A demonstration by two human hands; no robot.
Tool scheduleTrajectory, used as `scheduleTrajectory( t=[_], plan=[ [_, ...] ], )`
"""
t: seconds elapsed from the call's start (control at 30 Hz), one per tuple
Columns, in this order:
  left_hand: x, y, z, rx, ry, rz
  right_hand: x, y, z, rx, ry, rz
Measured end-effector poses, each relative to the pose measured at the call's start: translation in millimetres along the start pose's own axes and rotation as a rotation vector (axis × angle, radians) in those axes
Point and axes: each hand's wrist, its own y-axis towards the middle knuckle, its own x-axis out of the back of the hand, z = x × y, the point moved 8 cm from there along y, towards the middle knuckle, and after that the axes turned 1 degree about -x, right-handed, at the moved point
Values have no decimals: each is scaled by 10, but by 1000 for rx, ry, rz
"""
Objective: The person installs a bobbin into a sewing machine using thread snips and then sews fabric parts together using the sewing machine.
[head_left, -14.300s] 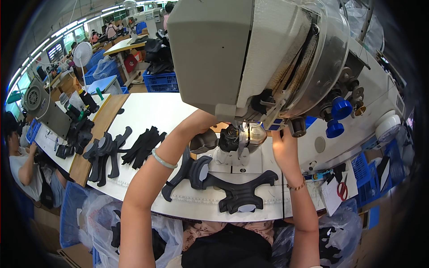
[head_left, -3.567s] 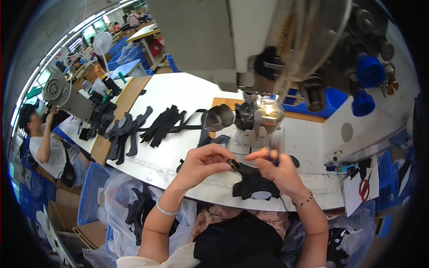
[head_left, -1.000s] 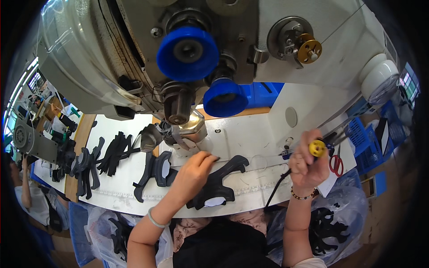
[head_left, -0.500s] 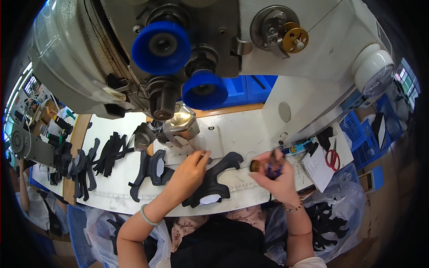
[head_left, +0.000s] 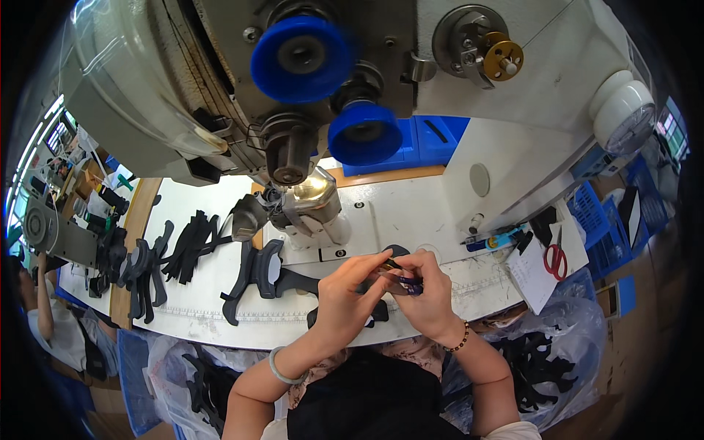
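Note:
Both hands meet over the front of the white sewing table [head_left: 198,312]. My right hand [head_left: 425,293] is closed round a small purple-and-blue tool [head_left: 412,284], whose kind is mostly hidden by the fingers. My left hand [head_left: 352,290] pinches at a small gold-coloured piece [head_left: 397,265] between the two hands; too little of it shows to name it. Under my hands lies a black shaped fabric piece [head_left: 380,311], largely covered. Left of it rests another black shaped piece [head_left: 258,271] with a pale oval patch. The sewing machine head [head_left: 312,202] stands just beyond, its lamp lit.
More black pieces [head_left: 147,268] and black strips [head_left: 194,246] lie on the left. Red scissors [head_left: 555,262], paper [head_left: 532,275] and a blue tube [head_left: 495,240] lie on the right. Plastic-lined bins of black parts [head_left: 532,367] flank my lap. Another person [head_left: 59,334] sits far left.
My left hand has moved right, away from the machine's base, and my right hand has moved left to meet it. The small tool has come along in the right hand. The view has shifted slightly.

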Motion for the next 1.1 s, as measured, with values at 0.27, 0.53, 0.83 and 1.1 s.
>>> scheduleTrajectory(
  t=[0.27,0.53,0.83,1.1],
  plan=[
    [-110,51,378,340,-526,188,129,82,-329,-403,524,62],
    [73,5,640,429,-513,191,1025,37,-383,-271,195,-460],
    [320,-146,807,513,-428,179,2165,-254,-348,-46,-36,-1156],
    [494,-252,866,568,-458,95,1994,-176,-130,-50,-493,-824]
  ],
)
